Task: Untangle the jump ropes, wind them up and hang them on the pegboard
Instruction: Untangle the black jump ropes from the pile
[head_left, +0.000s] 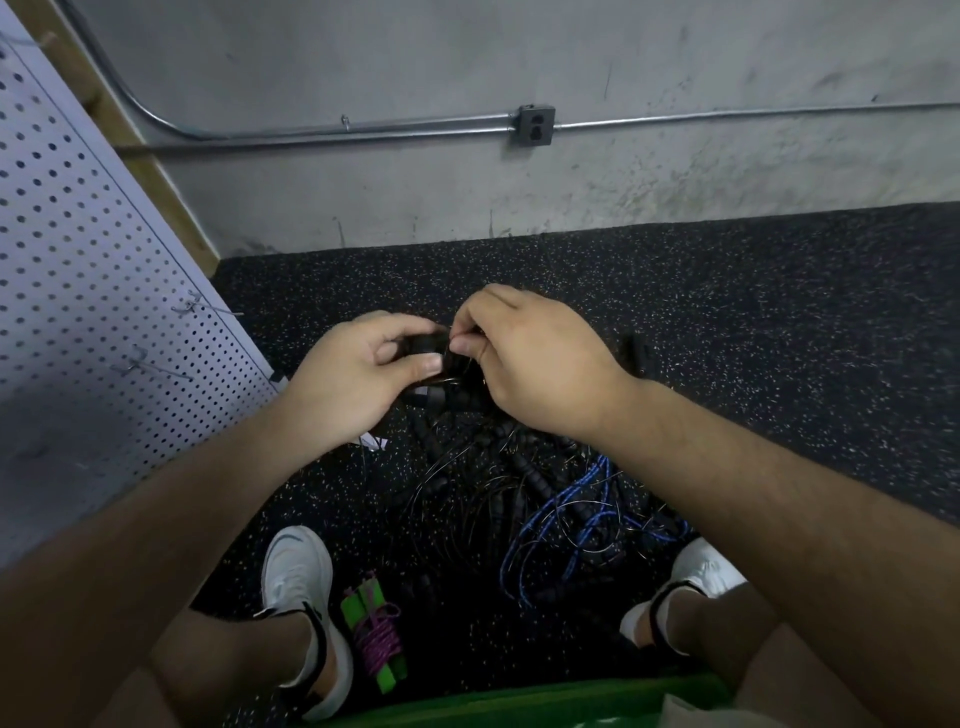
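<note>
My left hand grips a black ribbed jump rope handle above the floor. My right hand pinches thin black cord at that handle's right end. Below both hands a tangle of black jump ropes hangs down to the floor, mixed with a blue rope. A wound purple rope with green handles lies by my left shoe. The white pegboard leans at the left, with bare metal hooks sticking out.
My white shoes stand either side of the rope pile on black speckled rubber flooring. A grey concrete wall with a conduit and an outlet box rises behind. Another black handle lies right of my hands.
</note>
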